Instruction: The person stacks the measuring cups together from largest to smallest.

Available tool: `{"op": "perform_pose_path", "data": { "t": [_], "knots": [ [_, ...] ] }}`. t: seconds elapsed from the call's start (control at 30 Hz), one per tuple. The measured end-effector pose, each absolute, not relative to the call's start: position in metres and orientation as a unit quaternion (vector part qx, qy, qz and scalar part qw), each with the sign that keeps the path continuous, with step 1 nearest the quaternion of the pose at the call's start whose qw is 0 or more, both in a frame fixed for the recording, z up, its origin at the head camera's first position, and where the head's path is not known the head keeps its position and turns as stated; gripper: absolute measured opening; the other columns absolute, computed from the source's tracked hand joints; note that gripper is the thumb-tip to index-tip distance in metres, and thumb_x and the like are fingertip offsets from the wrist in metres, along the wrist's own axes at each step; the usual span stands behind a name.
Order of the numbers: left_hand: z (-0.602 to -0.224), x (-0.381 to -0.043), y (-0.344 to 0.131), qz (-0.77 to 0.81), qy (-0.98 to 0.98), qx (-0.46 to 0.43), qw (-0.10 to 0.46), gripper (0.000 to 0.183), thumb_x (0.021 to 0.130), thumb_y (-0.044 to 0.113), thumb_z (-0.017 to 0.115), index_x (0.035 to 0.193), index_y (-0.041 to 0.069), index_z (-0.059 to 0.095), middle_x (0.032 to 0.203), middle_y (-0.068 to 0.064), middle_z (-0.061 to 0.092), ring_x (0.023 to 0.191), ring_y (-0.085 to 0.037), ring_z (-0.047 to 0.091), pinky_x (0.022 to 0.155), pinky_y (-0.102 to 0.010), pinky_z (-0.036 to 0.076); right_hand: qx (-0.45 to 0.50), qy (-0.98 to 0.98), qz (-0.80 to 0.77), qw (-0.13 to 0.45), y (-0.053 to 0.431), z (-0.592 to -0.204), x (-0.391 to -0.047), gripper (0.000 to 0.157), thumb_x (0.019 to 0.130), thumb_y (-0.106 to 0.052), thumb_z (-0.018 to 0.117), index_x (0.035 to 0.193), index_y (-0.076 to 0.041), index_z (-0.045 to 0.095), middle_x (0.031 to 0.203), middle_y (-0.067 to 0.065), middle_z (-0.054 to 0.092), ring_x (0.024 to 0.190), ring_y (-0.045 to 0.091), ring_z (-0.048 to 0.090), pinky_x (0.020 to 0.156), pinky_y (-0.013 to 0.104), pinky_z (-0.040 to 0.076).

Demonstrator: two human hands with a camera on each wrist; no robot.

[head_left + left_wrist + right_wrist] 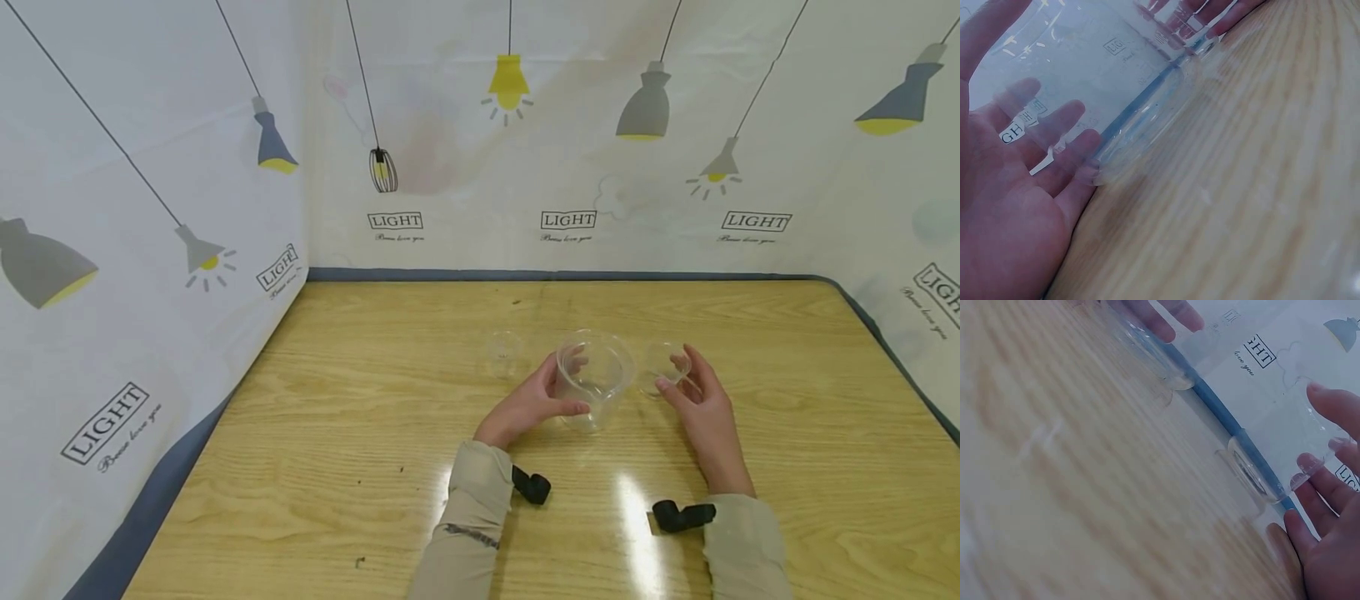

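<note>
My left hand [525, 402] holds a large clear plastic cup [597, 379], thumb on its near side and the other fingers round the far side. Seen from the left wrist, the fingers [1054, 128] spread along the wall of this cup, whose base is at the tabletop. To its right, my right hand [708, 412] has thumb and fingers about a smaller clear cup [660, 371]. That small cup [1260, 456] stands upright in the right wrist view, its base low at the wood. Another small clear cup [502, 354] stands behind and left of my left hand.
The wood-grain table [337, 375] reaches back to a white cloth screen [465, 183] printed with lamps, which also rises at both sides. A dark blue strip [450, 274] runs along the screen's foot. Black wrist cameras [532, 485] sit at both cuffs.
</note>
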State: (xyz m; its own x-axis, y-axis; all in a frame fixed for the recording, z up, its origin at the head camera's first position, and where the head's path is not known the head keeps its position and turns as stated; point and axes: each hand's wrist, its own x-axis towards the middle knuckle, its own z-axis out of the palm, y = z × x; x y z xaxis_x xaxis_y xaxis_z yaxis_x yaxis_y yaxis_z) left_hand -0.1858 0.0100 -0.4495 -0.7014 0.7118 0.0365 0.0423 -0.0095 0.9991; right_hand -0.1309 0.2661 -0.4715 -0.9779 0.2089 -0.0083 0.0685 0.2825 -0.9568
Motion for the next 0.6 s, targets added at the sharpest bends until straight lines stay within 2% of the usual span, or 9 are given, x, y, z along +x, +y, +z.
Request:
{"op": "perform_pose_path", "data": {
  "t": [0.27, 0.4, 0.6],
  "knots": [
    [-0.449, -0.1862, 0.0105, 0.652, 0.653, 0.288, 0.257, 0.081, 0.077, 0.018, 0.07, 0.141, 0.028, 0.021, 0.143, -0.007, 0.028, 0.13, -0.023, 0.024, 0.103, -0.043, 0.021, -0.088, -0.8, 0.59, 0.065, 0.2656, -0.4712, -0.1324, 0.071, 0.083, -0.043, 0.058, 0.142, -0.03, 0.02, 0.141, 0.006, 0.03, 0.127, 0.029, 0.027, 0.1, 0.047, 0.025],
    [-0.4493, -0.1865, 0.0105, 0.651, 0.652, 0.289, 0.258, 0.081, 0.078, 0.018, 0.07, 0.141, 0.028, 0.02, 0.143, -0.007, 0.027, 0.131, -0.024, 0.024, 0.103, -0.043, 0.021, -0.086, -0.798, 0.592, 0.069, 0.2655, -0.4722, -0.1323, 0.071, 0.083, -0.042, 0.059, 0.142, -0.03, 0.02, 0.142, 0.004, 0.03, 0.128, 0.029, 0.027, 0.1, 0.047, 0.024],
    [-0.4509, -0.1868, 0.0103, 0.651, 0.651, 0.293, 0.259, 0.082, 0.078, 0.019, 0.07, 0.142, 0.027, 0.019, 0.143, -0.008, 0.026, 0.131, -0.023, 0.024, 0.103, -0.043, 0.022, -0.071, -0.791, 0.601, 0.082, 0.266, -0.4748, -0.1334, 0.071, 0.083, -0.037, 0.06, 0.142, -0.027, 0.021, 0.14, 0.002, 0.034, 0.129, 0.02, 0.025, 0.103, 0.042, 0.021]
  ]
}}
